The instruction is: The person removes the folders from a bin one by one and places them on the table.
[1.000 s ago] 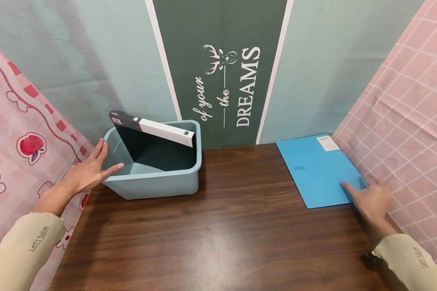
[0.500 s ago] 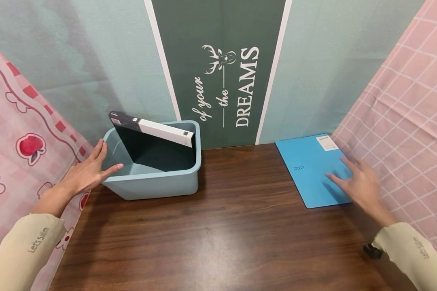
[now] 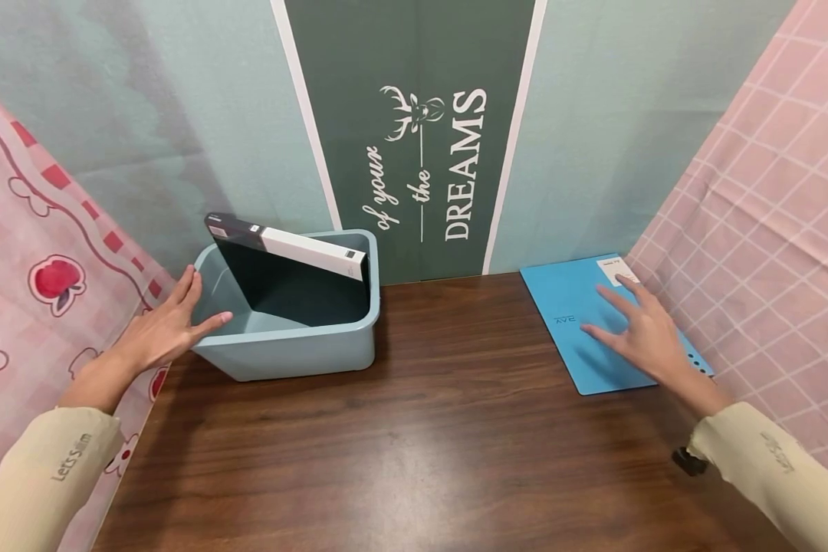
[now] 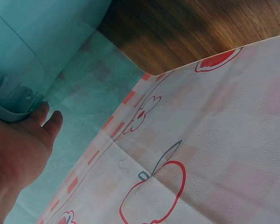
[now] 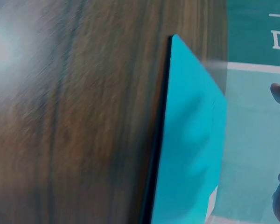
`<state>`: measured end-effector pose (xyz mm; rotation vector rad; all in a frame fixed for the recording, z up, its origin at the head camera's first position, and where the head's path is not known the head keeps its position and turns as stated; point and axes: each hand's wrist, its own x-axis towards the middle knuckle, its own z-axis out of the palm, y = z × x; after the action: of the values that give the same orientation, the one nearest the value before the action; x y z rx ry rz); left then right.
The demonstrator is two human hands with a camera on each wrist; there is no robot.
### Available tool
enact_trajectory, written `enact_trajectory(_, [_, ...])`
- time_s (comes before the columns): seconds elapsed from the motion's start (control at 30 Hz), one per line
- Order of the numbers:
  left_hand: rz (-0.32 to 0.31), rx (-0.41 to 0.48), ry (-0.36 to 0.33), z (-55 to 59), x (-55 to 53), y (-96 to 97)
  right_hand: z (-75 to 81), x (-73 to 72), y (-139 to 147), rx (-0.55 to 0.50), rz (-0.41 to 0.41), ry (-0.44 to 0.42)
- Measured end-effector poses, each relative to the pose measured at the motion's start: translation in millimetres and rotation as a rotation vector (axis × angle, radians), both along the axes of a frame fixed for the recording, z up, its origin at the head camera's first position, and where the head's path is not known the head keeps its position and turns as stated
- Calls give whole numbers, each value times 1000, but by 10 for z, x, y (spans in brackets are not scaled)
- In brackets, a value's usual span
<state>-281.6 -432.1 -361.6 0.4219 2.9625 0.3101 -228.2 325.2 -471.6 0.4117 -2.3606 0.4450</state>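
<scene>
Evidently relaxed, the left hand (image 3: 162,328) rests on the left end of the grey-blue bin (image 3: 293,355), thumb apart; the right hand (image 3: 652,341), fingers spread, hovers above the blue folder (image 3: 550,294) lying on the desk (image 3: 414,460).

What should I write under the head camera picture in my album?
Left hand touching a pale blue bin, a black binder poking out; right hand above a blue folder on the table.

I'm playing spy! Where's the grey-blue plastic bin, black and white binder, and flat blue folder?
Grey-blue plastic bin (image 3: 290,356): head view, front wall.
Black and white binder (image 3: 297,285): head view, cover.
Flat blue folder (image 3: 574,302): head view, cover.
</scene>
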Motion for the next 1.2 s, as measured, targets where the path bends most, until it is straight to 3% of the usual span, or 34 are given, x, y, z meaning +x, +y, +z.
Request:
enact_trajectory(0.7, [1, -15, 8, -9, -2, 0, 271, -257, -636, 66, 169, 38])
enact_trajectory(1.2, [-6, -55, -9, 24, -18, -1, 658, -491, -1172, 55, 315, 36])
